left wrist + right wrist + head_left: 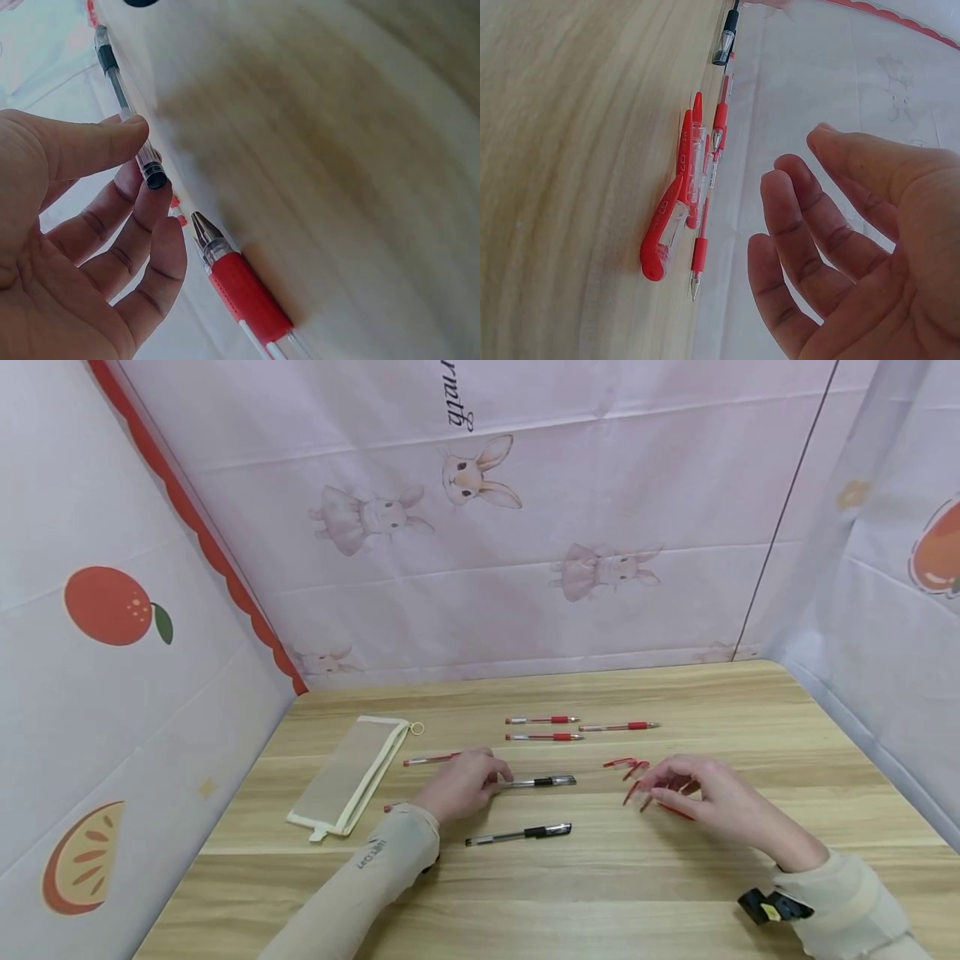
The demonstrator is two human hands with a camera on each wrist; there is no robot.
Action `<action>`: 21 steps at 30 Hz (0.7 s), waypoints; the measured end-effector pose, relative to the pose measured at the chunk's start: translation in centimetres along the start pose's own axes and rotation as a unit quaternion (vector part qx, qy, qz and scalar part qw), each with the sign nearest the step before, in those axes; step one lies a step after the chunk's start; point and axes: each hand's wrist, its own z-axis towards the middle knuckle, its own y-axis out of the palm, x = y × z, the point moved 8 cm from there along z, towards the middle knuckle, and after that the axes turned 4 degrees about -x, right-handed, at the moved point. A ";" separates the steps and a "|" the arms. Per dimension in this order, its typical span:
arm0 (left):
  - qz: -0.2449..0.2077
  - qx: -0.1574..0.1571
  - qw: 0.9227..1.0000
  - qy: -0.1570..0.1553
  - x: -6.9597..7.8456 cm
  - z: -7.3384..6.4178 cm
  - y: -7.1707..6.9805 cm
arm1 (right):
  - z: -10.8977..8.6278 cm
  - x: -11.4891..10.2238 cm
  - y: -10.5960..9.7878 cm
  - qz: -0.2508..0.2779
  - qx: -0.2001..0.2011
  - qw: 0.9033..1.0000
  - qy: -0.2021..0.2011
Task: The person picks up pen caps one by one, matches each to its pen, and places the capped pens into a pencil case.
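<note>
My left hand (463,783) pinches the rear end of a black gel pen (542,782) between thumb and fingers; the left wrist view shows the pen's dark end plug (156,178) at the fingertips. Nearer to me lies a second black pen (517,835). A red pen (251,296) is close under the left hand, partly hidden by it in the head view. My right hand (708,793) hovers with loosely bent fingers, holding nothing, beside several red pen caps (660,240) that lie on the table.
Uncapped red pens lie further back, two on the left (542,720) and one on the right (618,727). A cream mesh zip pouch (341,781) rests at the left of the wooden table (600,910). Printed cloth walls (420,635) enclose the back and sides.
</note>
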 end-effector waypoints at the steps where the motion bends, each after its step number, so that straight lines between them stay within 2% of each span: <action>1: 0.000 -0.001 1.000 -0.001 0.0 0.0 0.0 | 0.0 0.0 0.0 0.000 0.000 1.000 -0.002; 6: -0.001 -0.003 1.000 -0.003 0.2 0.0 0.2 | -0.1 -0.2 0.1 0.003 0.000 1.000 -0.010; 13: -0.002 0.004 1.000 -0.002 0.3 -0.2 0.0 | 0.0 0.2 0.3 -0.001 -0.005 1.000 0.012; 21: -0.011 0.024 0.999 0.021 0.3 -0.8 -0.7 | 0.0 0.2 0.3 0.001 -0.012 1.000 0.011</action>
